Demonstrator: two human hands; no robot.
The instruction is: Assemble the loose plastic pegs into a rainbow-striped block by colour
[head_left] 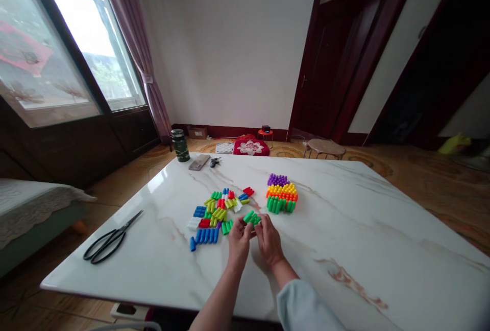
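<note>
Both hands meet over the near middle of the table, around a short row of green plastic pegs (251,217). My left hand (240,239) pinches the row from the left, and my right hand (269,240) grips its right end. Just beyond my left hand lies a loose spread of blue, white, red, lime and green pegs (219,214), many joined in short rows. Blue pegs (206,236) form a row at its near edge. Past my right hand stand upright rows of green pegs (281,205), with orange, yellow and purple pegs (277,180) behind them.
Black-handled scissors (111,239) lie at the left of the white marble-patterned table (344,229). Toward the far left edge are a camouflage-patterned flask (180,145), a phone (199,162) and keys (215,162). A round stool (326,147) stands beyond the table.
</note>
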